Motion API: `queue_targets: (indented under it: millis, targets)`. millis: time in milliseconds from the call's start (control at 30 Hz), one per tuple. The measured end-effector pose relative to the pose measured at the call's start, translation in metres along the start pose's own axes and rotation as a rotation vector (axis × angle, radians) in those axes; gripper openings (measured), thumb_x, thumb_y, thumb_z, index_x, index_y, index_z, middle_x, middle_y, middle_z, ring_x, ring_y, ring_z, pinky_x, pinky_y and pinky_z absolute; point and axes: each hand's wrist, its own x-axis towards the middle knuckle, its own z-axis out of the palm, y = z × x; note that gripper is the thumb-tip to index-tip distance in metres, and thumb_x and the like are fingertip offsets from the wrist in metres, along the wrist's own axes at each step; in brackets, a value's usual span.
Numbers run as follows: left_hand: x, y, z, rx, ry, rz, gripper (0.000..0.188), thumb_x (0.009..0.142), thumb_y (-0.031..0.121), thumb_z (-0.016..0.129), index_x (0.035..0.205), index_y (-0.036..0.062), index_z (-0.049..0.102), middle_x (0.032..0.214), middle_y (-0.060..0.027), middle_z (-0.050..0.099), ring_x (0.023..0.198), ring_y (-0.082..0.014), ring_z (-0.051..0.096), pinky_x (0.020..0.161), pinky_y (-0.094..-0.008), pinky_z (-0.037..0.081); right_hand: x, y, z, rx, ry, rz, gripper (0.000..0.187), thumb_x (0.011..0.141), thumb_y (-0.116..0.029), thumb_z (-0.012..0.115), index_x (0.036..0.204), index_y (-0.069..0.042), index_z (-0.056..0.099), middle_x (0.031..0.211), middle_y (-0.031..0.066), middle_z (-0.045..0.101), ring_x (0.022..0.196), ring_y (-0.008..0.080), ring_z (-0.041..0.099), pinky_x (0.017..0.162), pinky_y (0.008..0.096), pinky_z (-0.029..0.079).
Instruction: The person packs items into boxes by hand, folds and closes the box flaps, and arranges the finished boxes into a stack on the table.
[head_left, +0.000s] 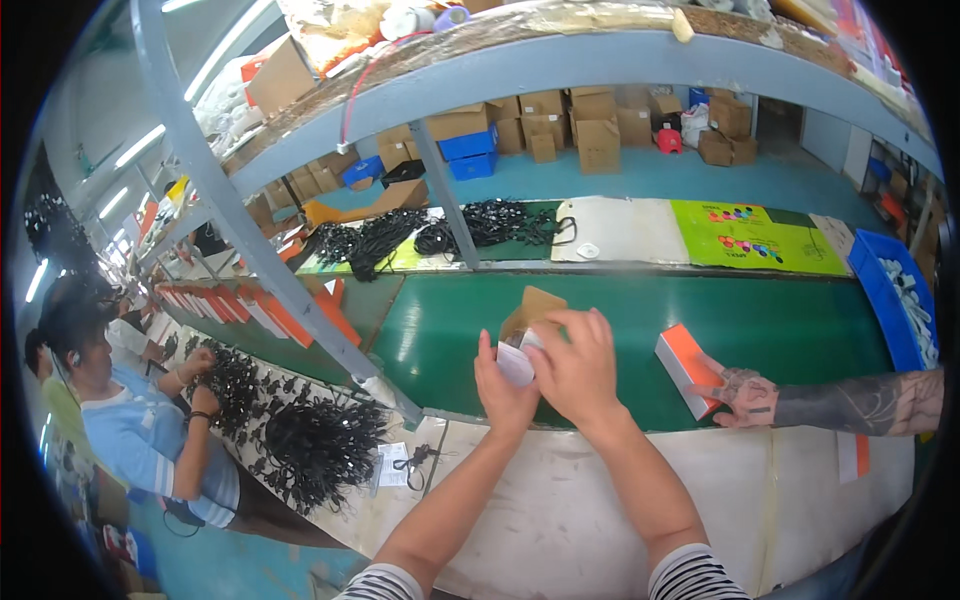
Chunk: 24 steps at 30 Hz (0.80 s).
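Above the green conveyor belt [630,310], both my hands are on a small open carton [540,302] with a brown inside and a raised flap. My left hand [507,390] wraps round its white side from the left. My right hand [580,365] is bent over the carton's top and right side, its fingertips at the opening. What lies inside is mostly hidden by my fingers. To the right, a co-worker's hand [745,395] on a tattooed forearm touches an orange and white box [688,365] lying on the belt.
Black cables [320,450] lie heaped at left, where a person in light blue [150,430] handles some. A slanting metal post [290,270] stands left of my hands. Orange boxes [270,312] line the belt farther left. A blue bin [895,295] holds pale parts at right.
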Motion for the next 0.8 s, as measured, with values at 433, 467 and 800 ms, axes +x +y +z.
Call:
queue_targets:
  millis: [433, 467, 800]
  targets:
    - [0.002, -0.013, 0.010, -0.165, -0.158, 0.167, 0.070, 0.077, 0.020, 0.090, 0.135, 0.0065, 0.053, 0.123, -0.0194, 0.062, 0.116, -0.0404, 0.064, 0.095, -0.0457, 0.055, -0.035, 0.057, 0.056, 1.026, -0.247, 0.984, 0.038, 0.092, 0.000, 0.068, 0.131, 0.002, 0.068, 0.125, 0.0154, 0.070, 0.108, 0.0218, 0.069, 0.092, 0.0333, 0.056]
    - [0.002, -0.010, 0.008, -0.155, -0.152, 0.166, 0.070, 0.077, 0.020, 0.090, 0.135, 0.0065, 0.053, 0.123, -0.0194, 0.062, 0.116, -0.0404, 0.064, 0.095, -0.0457, 0.055, -0.036, 0.050, 0.056, 0.811, -0.192, 0.752, 0.036, 0.092, 0.000, 0.067, 0.128, -0.001, 0.070, 0.129, 0.0176, 0.068, 0.111, 0.0258, 0.069, 0.093, 0.0360, 0.056]
    - [-0.009, -0.004, 0.010, -0.288, -0.227, -0.296, 0.069, 0.091, 0.023, 0.080, 0.151, 0.0058, 0.050, 0.132, -0.0229, 0.069, 0.119, -0.0340, 0.071, 0.098, -0.0415, 0.056, -0.034, 0.012, 0.037, 0.022, -0.295, 0.261, 0.037, 0.088, -0.027, 0.078, 0.120, -0.009, 0.078, 0.139, 0.0204, 0.062, 0.118, 0.0401, 0.064, 0.099, 0.0473, 0.055]
